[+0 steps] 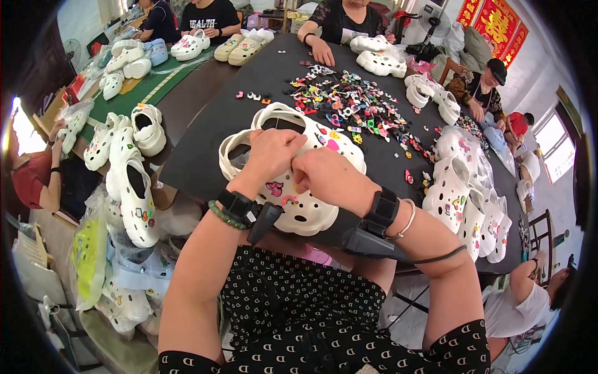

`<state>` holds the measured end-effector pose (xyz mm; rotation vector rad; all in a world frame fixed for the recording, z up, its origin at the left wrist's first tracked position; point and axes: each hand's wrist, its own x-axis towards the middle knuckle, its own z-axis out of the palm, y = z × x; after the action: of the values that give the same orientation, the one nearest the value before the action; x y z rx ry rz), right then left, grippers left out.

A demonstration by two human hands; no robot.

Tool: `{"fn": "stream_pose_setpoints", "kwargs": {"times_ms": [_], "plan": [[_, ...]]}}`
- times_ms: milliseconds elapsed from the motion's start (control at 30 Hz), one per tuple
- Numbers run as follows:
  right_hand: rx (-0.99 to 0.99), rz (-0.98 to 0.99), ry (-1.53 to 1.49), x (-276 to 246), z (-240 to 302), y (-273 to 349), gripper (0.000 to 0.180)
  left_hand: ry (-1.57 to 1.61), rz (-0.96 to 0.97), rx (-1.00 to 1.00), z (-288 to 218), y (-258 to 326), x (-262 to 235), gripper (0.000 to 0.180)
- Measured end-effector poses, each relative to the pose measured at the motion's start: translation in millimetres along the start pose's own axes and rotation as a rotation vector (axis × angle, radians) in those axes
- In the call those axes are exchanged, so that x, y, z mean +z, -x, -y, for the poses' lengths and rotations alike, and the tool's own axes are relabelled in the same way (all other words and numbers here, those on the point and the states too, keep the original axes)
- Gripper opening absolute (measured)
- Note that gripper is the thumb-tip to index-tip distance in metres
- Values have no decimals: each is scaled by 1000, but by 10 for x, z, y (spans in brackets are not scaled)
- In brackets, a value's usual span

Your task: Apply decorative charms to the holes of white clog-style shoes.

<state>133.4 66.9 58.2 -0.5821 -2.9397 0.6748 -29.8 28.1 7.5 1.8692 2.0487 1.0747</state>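
Two white clogs lie side by side at the near table edge, under my hands. The farther clog [349, 154] bears a pink heart and small yellow charms on its toe. On the nearer clog [305, 219] sit a rainbow charm [289, 201] and a pink charm [274, 187]. My left hand [274, 153] is closed over the clogs' openings, its fingertips curled against the white upper. Close beside it, my right hand [324, 174] is closed with bent fingers at the nearer clog's upper. Whatever its fingertips hold is hidden.
A heap of colourful shoe charms [349, 103] spreads over the black table [199, 159] beyond the clogs. More white clogs stand at right [447, 193] and left [138, 199]. Several people work around the tables; one person's hand [322, 52] rests near the heap.
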Motion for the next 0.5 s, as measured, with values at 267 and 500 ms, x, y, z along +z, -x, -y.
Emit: {"fn": "stream_pose_setpoints", "kwargs": {"times_ms": [267, 500], "plan": [[2, -142, 126, -51, -165, -94, 58, 121, 6, -129, -114, -10, -69, 51], [92, 60, 43, -68, -99, -222, 64, 237, -27, -191, -40, 4, 11, 68]]}}
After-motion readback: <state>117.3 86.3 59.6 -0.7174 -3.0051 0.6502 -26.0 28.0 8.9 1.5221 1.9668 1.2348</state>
